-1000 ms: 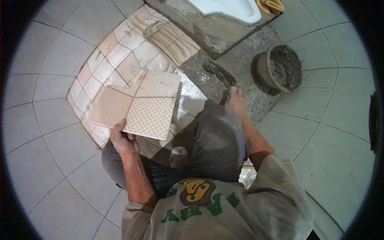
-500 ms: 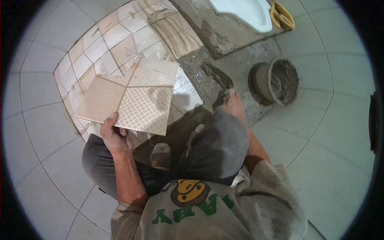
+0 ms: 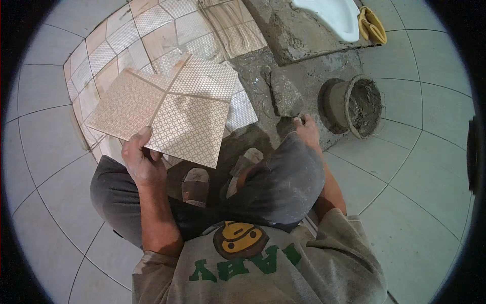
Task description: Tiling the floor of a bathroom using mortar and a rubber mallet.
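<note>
Head view shows the left hand (image 3: 144,162) gripping a fanned stack of patterned tiles (image 3: 172,109) at its lower edge, thumb pressed on top and the other fingers hidden beneath. The stack hovers at about ten o'clock above the tiled floor patch (image 3: 101,55). At two o'clock the right hand (image 3: 306,129) rests closed around what seems to be a trowel (image 3: 283,93) lying in wet mortar (image 3: 309,76); its grip is hard to judge. A mortar bucket (image 3: 354,104) sits just beside that hand.
</note>
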Action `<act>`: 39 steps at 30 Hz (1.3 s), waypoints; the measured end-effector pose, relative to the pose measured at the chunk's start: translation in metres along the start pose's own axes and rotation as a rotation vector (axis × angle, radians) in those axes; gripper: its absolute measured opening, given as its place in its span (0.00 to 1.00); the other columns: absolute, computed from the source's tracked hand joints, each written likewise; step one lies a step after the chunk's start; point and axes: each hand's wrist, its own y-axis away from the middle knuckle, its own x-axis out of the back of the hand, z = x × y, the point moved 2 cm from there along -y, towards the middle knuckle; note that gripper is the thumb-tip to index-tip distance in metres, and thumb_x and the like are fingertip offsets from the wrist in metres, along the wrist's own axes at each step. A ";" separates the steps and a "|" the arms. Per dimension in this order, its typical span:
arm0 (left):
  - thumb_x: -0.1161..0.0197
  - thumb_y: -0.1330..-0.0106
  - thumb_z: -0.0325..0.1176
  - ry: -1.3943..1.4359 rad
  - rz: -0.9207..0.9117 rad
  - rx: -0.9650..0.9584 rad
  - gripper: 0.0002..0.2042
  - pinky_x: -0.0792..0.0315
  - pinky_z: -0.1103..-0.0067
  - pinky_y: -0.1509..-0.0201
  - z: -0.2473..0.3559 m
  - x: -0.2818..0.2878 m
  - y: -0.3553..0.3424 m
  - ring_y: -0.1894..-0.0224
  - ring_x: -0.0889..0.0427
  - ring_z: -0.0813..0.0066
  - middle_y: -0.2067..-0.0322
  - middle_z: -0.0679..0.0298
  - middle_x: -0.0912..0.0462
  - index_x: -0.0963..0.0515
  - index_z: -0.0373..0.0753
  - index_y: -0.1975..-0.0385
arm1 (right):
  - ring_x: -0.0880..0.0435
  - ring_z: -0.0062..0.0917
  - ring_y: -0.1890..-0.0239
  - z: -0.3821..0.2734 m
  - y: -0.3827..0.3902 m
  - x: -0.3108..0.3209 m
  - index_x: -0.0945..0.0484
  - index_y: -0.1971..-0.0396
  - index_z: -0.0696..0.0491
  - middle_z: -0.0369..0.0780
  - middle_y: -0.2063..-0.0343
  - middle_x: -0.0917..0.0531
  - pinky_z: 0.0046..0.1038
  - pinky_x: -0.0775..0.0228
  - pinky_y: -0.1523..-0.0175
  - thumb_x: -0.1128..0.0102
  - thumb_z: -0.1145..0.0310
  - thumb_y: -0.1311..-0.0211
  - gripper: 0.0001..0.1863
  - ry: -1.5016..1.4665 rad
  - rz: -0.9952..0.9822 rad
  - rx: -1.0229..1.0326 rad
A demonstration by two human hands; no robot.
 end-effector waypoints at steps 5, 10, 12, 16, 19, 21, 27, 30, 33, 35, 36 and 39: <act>0.45 0.42 0.30 -0.028 0.081 0.024 0.10 0.47 0.88 0.88 0.003 0.001 -0.002 0.88 0.38 0.85 0.85 0.69 0.31 0.29 0.34 0.83 | 0.24 0.50 0.53 -0.014 -0.025 -0.008 0.23 0.61 0.61 0.56 0.59 0.21 0.45 0.34 0.49 0.56 0.52 0.35 0.25 0.133 -0.140 0.050; 0.45 0.43 0.30 -0.012 0.082 0.035 0.09 0.46 0.88 0.88 0.001 0.005 -0.003 0.89 0.38 0.84 0.85 0.68 0.31 0.28 0.32 0.81 | 0.24 0.52 0.54 0.008 -0.076 -0.041 0.21 0.65 0.63 0.58 0.60 0.21 0.46 0.34 0.47 0.58 0.54 0.34 0.25 0.288 -0.213 0.048; 0.45 0.43 0.29 -0.018 0.082 0.045 0.08 0.46 0.88 0.88 0.004 0.002 0.000 0.88 0.37 0.84 0.84 0.67 0.30 0.27 0.32 0.80 | 0.23 0.53 0.55 0.007 -0.079 -0.046 0.21 0.65 0.64 0.58 0.62 0.21 0.45 0.33 0.47 0.60 0.55 0.34 0.26 0.231 -0.231 0.066; 0.45 0.43 0.29 -0.022 0.118 0.042 0.07 0.47 0.87 0.88 0.005 0.005 -0.003 0.88 0.37 0.84 0.84 0.67 0.30 0.27 0.31 0.79 | 0.24 0.54 0.53 0.000 -0.074 -0.047 0.22 0.63 0.64 0.60 0.60 0.22 0.44 0.34 0.45 0.62 0.54 0.35 0.27 0.093 -0.413 -0.080; 0.46 0.43 0.29 -0.026 0.140 0.028 0.08 0.46 0.87 0.87 0.002 0.007 -0.005 0.88 0.38 0.84 0.84 0.66 0.30 0.28 0.32 0.80 | 0.24 0.53 0.53 0.010 -0.075 -0.057 0.22 0.64 0.65 0.60 0.60 0.22 0.44 0.34 0.45 0.62 0.54 0.34 0.28 0.282 -0.205 0.102; 0.46 0.44 0.28 0.008 0.102 0.044 0.08 0.46 0.86 0.86 0.001 0.007 -0.009 0.88 0.38 0.83 0.84 0.65 0.30 0.28 0.31 0.80 | 0.24 0.51 0.53 0.018 -0.089 -0.058 0.22 0.65 0.65 0.60 0.60 0.22 0.44 0.35 0.45 0.62 0.53 0.35 0.28 0.201 -0.352 0.022; 0.48 0.41 0.31 -0.030 -0.024 0.052 0.07 0.42 0.87 0.86 0.001 0.012 -0.010 0.87 0.35 0.84 0.80 0.68 0.27 0.28 0.35 0.76 | 0.24 0.52 0.53 0.013 -0.076 -0.061 0.23 0.64 0.66 0.60 0.63 0.21 0.43 0.35 0.45 0.62 0.53 0.34 0.28 -0.002 -0.326 -0.046; 0.48 0.43 0.27 -0.067 0.113 0.037 0.07 0.43 0.88 0.87 0.002 0.004 -0.004 0.88 0.35 0.84 0.84 0.66 0.29 0.29 0.30 0.80 | 0.21 0.51 0.65 0.022 -0.069 -0.068 0.23 0.72 0.63 0.56 0.75 0.21 0.42 0.31 0.56 0.56 0.52 0.36 0.26 0.024 -0.078 0.151; 0.48 0.43 0.27 -0.031 0.018 0.021 0.07 0.42 0.89 0.88 0.000 0.019 -0.010 0.88 0.34 0.85 0.83 0.65 0.28 0.27 0.29 0.77 | 0.21 0.50 0.65 0.013 -0.064 -0.056 0.23 0.73 0.62 0.56 0.74 0.20 0.41 0.32 0.57 0.54 0.54 0.37 0.23 -0.003 -0.257 0.071; 0.48 0.43 0.28 -0.050 0.027 0.021 0.07 0.42 0.89 0.87 0.001 0.021 -0.013 0.87 0.33 0.85 0.82 0.65 0.27 0.27 0.29 0.75 | 0.22 0.51 0.63 0.002 -0.058 -0.038 0.22 0.72 0.63 0.57 0.72 0.21 0.43 0.32 0.54 0.56 0.54 0.36 0.24 -0.027 -0.317 0.016; 0.47 0.44 0.28 -0.072 0.026 0.024 0.08 0.42 0.89 0.87 0.002 0.021 -0.012 0.87 0.32 0.85 0.81 0.65 0.26 0.26 0.29 0.74 | 0.23 0.53 0.60 0.003 -0.053 -0.032 0.22 0.70 0.64 0.58 0.70 0.21 0.45 0.33 0.52 0.58 0.55 0.35 0.25 -0.054 -0.371 -0.047; 0.45 0.44 0.30 -0.088 0.116 0.038 0.09 0.40 0.88 0.86 0.002 0.014 -0.012 0.84 0.29 0.85 0.77 0.65 0.24 0.26 0.29 0.71 | 0.20 0.49 0.70 0.016 -0.050 -0.039 0.22 0.72 0.63 0.55 0.77 0.21 0.43 0.31 0.59 0.57 0.56 0.36 0.23 0.040 -0.158 0.188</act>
